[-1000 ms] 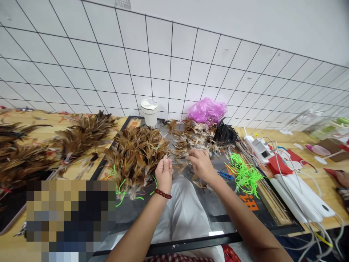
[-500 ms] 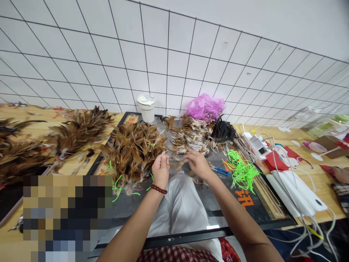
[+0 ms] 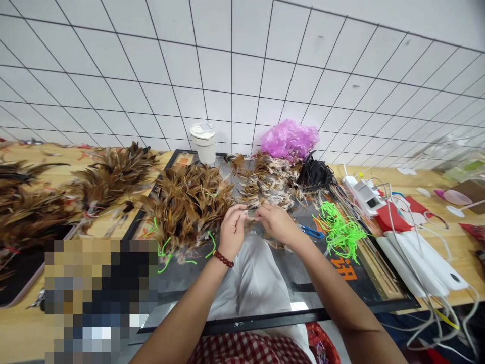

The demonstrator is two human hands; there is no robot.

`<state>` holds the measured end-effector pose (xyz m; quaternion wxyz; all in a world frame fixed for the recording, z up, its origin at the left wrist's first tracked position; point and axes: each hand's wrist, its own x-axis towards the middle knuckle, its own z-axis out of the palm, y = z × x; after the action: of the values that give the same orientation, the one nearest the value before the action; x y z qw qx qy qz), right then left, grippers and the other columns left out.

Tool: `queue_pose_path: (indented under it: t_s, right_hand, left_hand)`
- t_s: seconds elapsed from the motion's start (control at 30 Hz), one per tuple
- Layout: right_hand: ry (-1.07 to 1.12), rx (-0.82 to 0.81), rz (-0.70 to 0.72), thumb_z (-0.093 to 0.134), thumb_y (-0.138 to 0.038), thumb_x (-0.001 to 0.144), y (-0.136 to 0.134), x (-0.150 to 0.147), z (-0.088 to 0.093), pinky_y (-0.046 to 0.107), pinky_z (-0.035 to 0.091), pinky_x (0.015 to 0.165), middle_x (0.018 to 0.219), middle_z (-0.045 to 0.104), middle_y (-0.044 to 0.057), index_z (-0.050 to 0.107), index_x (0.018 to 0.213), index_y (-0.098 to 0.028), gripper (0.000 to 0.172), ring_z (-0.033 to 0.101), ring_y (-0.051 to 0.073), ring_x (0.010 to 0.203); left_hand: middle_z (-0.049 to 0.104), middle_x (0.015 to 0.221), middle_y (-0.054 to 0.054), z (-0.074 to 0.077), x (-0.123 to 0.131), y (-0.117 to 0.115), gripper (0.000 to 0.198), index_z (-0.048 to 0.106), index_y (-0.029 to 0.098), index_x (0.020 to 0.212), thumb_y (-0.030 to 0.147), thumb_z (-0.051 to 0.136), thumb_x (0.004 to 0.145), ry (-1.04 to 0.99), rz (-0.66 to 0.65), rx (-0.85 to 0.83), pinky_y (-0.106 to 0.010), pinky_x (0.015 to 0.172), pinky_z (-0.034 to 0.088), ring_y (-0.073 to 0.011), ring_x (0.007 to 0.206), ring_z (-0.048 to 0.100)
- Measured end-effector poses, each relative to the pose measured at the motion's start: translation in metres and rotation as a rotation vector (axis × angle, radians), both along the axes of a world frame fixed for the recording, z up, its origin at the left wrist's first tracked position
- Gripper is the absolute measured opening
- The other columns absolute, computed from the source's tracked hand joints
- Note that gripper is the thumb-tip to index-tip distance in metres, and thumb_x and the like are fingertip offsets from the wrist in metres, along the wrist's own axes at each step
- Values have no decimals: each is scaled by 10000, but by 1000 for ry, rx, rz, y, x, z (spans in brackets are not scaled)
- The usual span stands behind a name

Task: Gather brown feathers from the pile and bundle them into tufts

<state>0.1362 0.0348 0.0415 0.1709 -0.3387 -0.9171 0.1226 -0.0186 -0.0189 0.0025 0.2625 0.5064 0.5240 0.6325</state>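
My left hand (image 3: 232, 230), with a beaded bracelet on its wrist, and my right hand (image 3: 276, 221) meet over the near middle of the dark board (image 3: 178, 293). Both are closed, fingertips pinching a small brown-and-grey feather (image 3: 250, 212) between them. Left of my hands spreads a big heap of brown feathers (image 3: 191, 202). Just beyond them lies a paler pile of feathers (image 3: 271, 177) with whitish quill ends. To the right are blue-handled snips (image 3: 311, 232) and a tangle of bright green cords (image 3: 341, 227). The fingers partly hide the held feather.
A white lidded cup (image 3: 204, 144) and a pink plastic bag (image 3: 291, 139) stand by the gridded wall. Black strips (image 3: 315, 173) lie beside the bag. At right are a power strip (image 3: 364, 194), loose cables and white boxes (image 3: 422, 263). More feather bunches (image 3: 113, 172) lie at left.
My hands have come together, the left moving right towards the right hand. The feather is now between both sets of fingertips. The camera view has shifted slightly.
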Motion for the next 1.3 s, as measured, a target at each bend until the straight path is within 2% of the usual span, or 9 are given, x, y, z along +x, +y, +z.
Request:
queue_pose_path:
  t_s: [0.1,0.27,0.4,0.5,0.63,0.8,0.9,1.0,1.3]
  right_hand:
    - [244,-103,23,452,-178,883,-6,7,-1,292,424,779,894,611,63,614,964,-189,181,550,162,845]
    - [790,-578,-194,617,-293,784,-2,14,-16,288,472,740,898,627,33,598,1078,-203,309,574,135,782]
    - [920,-916,-258,681,-376,721,0,13,-22,244,447,639,766,629,1,651,970,-182,317,543,98,648]
    - [981,-973,-277,711,-391,687,-1,8,-24,225,417,593,701,619,-12,665,891,-170,304,512,82,587]
    - [867,-820,-273,655,-395,743,-2,6,-28,227,388,577,590,559,-34,629,753,-162,235,478,89,555]
    - [593,-317,-227,508,-296,871,-2,19,-19,263,408,683,693,578,3,593,750,-177,189,524,132,688]
    - [434,-134,-26,458,-252,904,-6,25,-7,275,416,750,801,588,36,581,778,-182,189,536,150,796]
    - [258,-72,158,433,-244,921,-13,23,-3,261,422,747,851,586,45,582,840,-193,178,539,147,818]
    - [232,197,-39,425,-216,920,-16,11,-19,279,419,766,924,600,62,580,921,-199,156,547,165,856]
  left_hand:
    - [622,765,-54,1,6,-4,199,628,179,622,295,598,781,-63,-160,-106,-235,621,420,-132,656,533]
    - [542,606,-2,-4,11,-3,229,601,172,665,347,568,808,-283,-151,-232,-208,522,358,-101,531,450]
    - [550,631,-5,-2,10,-2,238,591,170,682,364,560,815,-303,-132,-212,-208,532,376,-100,550,465]
    - [554,632,-8,-1,10,-4,232,595,172,688,357,555,821,-257,-156,-210,-209,541,381,-102,559,474]
    - [558,611,-11,-1,13,-6,238,605,170,673,356,562,816,-222,-191,-210,-207,528,377,-106,551,477]
    - [603,712,-40,2,13,-5,246,638,165,689,374,576,803,-244,-160,-168,-218,510,393,-108,543,491]
    - [632,928,-85,4,8,-2,234,662,164,712,372,588,790,-244,-53,-99,-231,571,435,-130,662,552]
    - [648,790,-63,4,4,-1,237,661,171,715,369,563,803,-205,-101,-143,-252,653,460,-159,727,577]
    - [567,549,-13,5,17,-8,333,569,158,654,462,552,788,-238,-355,-357,-198,408,352,-103,436,490]
